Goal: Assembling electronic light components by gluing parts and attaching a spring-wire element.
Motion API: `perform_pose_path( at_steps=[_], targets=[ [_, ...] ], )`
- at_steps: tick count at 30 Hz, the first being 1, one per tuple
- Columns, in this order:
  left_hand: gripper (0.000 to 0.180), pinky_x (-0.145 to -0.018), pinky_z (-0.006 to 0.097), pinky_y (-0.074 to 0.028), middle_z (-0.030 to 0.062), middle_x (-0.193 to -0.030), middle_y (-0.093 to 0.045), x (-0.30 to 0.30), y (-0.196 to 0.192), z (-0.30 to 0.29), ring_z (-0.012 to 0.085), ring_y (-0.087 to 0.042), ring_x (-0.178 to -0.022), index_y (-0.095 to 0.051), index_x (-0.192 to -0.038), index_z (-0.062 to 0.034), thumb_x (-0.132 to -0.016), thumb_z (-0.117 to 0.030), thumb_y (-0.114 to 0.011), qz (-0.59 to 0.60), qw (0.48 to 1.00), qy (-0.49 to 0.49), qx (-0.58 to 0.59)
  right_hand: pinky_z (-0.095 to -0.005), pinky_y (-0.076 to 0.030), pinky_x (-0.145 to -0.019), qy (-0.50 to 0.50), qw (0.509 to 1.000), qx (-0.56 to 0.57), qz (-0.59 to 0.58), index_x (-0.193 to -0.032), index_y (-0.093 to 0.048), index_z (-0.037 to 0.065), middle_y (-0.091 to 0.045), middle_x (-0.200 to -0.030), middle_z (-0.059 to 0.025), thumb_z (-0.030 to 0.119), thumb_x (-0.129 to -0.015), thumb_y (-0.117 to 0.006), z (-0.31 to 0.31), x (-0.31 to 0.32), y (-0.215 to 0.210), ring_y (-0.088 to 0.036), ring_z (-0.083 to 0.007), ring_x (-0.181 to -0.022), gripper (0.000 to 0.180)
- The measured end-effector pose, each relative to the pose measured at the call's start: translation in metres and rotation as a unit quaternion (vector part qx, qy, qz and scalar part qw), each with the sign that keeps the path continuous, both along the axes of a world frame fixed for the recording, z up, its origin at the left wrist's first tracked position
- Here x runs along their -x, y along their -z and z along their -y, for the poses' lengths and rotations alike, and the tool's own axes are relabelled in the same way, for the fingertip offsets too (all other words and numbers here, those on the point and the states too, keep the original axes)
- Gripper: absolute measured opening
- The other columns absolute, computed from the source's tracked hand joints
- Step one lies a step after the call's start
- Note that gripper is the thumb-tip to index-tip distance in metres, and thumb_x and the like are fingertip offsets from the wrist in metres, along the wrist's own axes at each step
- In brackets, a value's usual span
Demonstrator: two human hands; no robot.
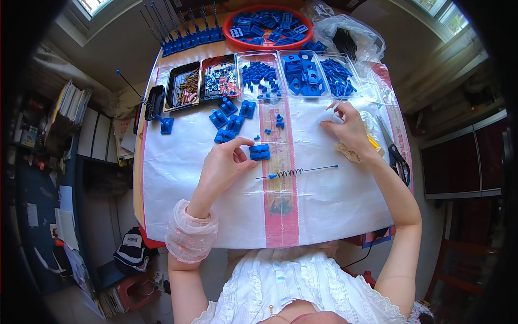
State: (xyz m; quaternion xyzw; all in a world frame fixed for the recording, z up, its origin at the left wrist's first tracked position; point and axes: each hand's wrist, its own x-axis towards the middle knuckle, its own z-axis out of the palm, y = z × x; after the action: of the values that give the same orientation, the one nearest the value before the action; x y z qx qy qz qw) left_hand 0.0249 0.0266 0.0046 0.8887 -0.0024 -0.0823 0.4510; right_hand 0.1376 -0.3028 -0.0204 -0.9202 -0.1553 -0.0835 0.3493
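My left hand (226,164) has its thumb and forefinger curled at the left edge of a square blue plastic base (260,153) on the table. Between the fingers of my right hand (349,128) is a small white object (328,116), whose kind is partly hidden by the fingers. Below the blue base lies a black wire spring (291,173) with straight ends and a blue tip at each end. More blue bases (235,123) sit in a loose group beyond my left hand. Tiny blue pieces (280,121) lie between my hands.
Trays of screws (186,87), nuts (218,80) and blue parts (308,75) line the back, before a red basin (232,38) of blue pieces. Finished-looking spring assemblies (191,40) stand at back left. Black scissors (398,159) and a yellow-handled tool (373,142) lie at right.
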Motion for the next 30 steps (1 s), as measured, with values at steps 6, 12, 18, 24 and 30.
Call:
perform_pose_path(
  at_steps=[6, 12, 18, 24, 30],
  targets=[
    [0.023, -0.061, 0.03, -0.051, 0.0067, -0.075, -0.07, 0.004, -0.013, -0.011, 0.0147, -0.064, -0.064, -0.078, -0.097, -0.0074, -0.077, -0.016, -0.085, 0.011, 0.998, -0.01, -0.055, -0.0381, -0.049, -0.075, 0.004, 1.0, -0.004, -0.01, -0.092, -0.062, 0.001, -0.065, -0.09, -0.0132, 0.023, -0.073, -0.087, 0.0, 0.002, -0.003, -0.059, -0.026, -0.083, 0.039],
    [0.018, -0.062, 0.035, -0.051, 0.0093, -0.076, -0.069, 0.021, -0.027, 0.012, 0.0223, -0.067, -0.069, -0.078, -0.085, -0.006, -0.076, -0.019, -0.084, 0.042, 0.991, 0.073, -0.1, -0.0373, -0.05, -0.077, -0.003, 1.0, -0.005, -0.023, -0.097, -0.063, 0.002, -0.065, -0.092, -0.0113, 0.022, -0.073, -0.087, 0.0, 0.003, -0.007, -0.06, -0.0246, -0.084, 0.038],
    [0.018, -0.063, 0.038, -0.049, 0.0082, -0.073, -0.064, 0.031, -0.008, 0.03, 0.0244, -0.062, -0.066, -0.079, -0.09, -0.007, -0.075, -0.017, -0.081, 0.11, 0.98, 0.099, -0.134, -0.0367, -0.05, -0.085, -0.019, 1.0, -0.011, -0.02, -0.104, -0.064, 0.005, -0.066, -0.1, -0.0078, 0.017, -0.073, -0.085, 0.0, 0.01, -0.024, -0.059, -0.0242, -0.097, 0.039],
    [0.014, -0.07, 0.041, -0.051, 0.0092, -0.084, -0.07, 0.028, -0.01, 0.033, 0.0293, -0.068, -0.078, -0.078, -0.088, -0.007, -0.079, -0.018, -0.079, 0.061, 0.984, 0.107, -0.132, -0.0368, -0.046, -0.094, 0.006, 0.993, 0.027, 0.119, -0.107, -0.063, 0.004, -0.066, -0.106, -0.0083, 0.006, -0.074, -0.082, 0.01, 0.027, -0.051, -0.057, -0.0277, -0.106, 0.038],
    [0.014, -0.067, 0.034, -0.05, 0.01, -0.08, -0.07, 0.023, -0.008, 0.024, 0.0217, -0.066, -0.071, -0.079, -0.088, -0.0034, -0.079, -0.014, -0.08, 0.034, 0.99, 0.12, -0.064, -0.0421, -0.048, -0.082, -0.057, 0.962, 0.054, 0.261, -0.095, -0.065, 0.005, -0.066, -0.091, -0.0099, -0.005, -0.074, -0.075, -0.008, 0.113, -0.085, -0.062, -0.0305, -0.09, 0.026]
  ],
)
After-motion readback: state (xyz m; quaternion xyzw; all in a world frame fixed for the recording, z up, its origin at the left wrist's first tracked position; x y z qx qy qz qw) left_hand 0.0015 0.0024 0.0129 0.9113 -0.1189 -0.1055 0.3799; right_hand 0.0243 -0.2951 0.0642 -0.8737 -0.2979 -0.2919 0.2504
